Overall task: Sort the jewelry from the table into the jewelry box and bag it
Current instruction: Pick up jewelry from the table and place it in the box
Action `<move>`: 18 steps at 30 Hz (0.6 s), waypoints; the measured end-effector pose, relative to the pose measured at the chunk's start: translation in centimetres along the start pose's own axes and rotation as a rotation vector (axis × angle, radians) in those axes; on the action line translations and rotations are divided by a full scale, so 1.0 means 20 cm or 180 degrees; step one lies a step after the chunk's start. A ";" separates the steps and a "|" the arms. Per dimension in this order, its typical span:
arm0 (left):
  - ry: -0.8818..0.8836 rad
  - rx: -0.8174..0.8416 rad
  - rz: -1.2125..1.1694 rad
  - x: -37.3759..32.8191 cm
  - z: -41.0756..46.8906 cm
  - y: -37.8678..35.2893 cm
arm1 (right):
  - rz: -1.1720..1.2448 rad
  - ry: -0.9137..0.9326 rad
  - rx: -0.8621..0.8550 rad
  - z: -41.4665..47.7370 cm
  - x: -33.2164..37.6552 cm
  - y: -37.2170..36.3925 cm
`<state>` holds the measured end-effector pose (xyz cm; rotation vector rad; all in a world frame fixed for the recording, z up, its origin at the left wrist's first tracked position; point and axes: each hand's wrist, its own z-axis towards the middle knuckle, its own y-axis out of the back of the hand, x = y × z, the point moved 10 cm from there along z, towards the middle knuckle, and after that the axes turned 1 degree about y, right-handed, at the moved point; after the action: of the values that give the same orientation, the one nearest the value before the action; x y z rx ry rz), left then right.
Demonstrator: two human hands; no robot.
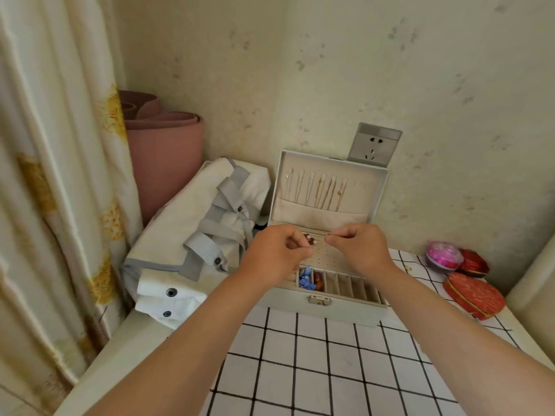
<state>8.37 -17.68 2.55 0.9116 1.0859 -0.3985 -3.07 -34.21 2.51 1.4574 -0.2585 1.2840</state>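
Note:
An open pale jewelry box [345, 307] stands on the checked tablecloth, lid up against the wall with several thin chains [324, 192] hanging inside it. Blue and red pieces [309, 280] lie in its front compartments. Both my hands hover over the box's perforated earring panel [326, 255]. My left hand [274, 253] has curled fingers pinching something tiny, with a small red and white earring [311, 239] at its fingertips. My right hand [359, 244] pinches a small thin item between thumb and forefinger. A white canvas bag [192, 241] with grey straps lies left of the box.
Red fabric cases [473, 292] and a pink round container [444, 255] sit at the table's right edge. A tiny ring-like piece [407, 268] lies on the cloth right of the box. A rolled pink mat [163, 145] stands in the corner; a curtain hangs left. A wall socket [374, 145] is behind the lid.

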 end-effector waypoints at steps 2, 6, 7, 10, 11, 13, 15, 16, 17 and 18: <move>-0.0011 -0.0045 -0.0022 0.00 0.01 0.02 | -0.0434 0.0126 0.0093 0.04 0.01 -0.05; 0.0075 -0.0034 -0.0383 0.02 0.02 0.04 | -0.1081 0.0311 0.0240 0.08 0.01 -0.13; 0.0150 -0.0028 -0.0540 0.03 0.03 0.05 | -0.1174 0.0368 0.0229 0.09 0.01 -0.14; 0.0282 -0.0065 -0.0774 0.05 0.03 0.07 | -0.1425 0.0451 0.0196 0.11 0.01 -0.15; 0.0302 -0.0075 -0.0802 0.05 0.04 0.08 | -0.1524 0.0472 0.0185 0.12 0.01 -0.15; 0.0313 -0.0100 -0.0852 0.05 0.04 0.10 | -0.1686 0.0520 0.0150 0.13 0.01 -0.15; 0.0256 -0.0171 -0.0853 0.05 0.05 0.13 | -0.1679 0.0575 0.0158 0.13 0.02 -0.15; 0.0224 -0.0225 -0.0834 0.05 0.06 0.15 | -0.1607 0.0591 0.0197 0.13 0.02 -0.15; 0.0202 -0.0282 -0.0817 0.05 0.06 0.16 | -0.1549 0.0598 0.0243 0.13 0.02 -0.16; 0.0195 -0.0329 -0.0808 0.06 0.07 0.17 | -0.1537 0.0609 0.0284 0.13 0.03 -0.17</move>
<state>12.03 -16.51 3.25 0.7000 1.2721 -0.5209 1.13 -34.86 1.66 1.3523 0.2686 1.0344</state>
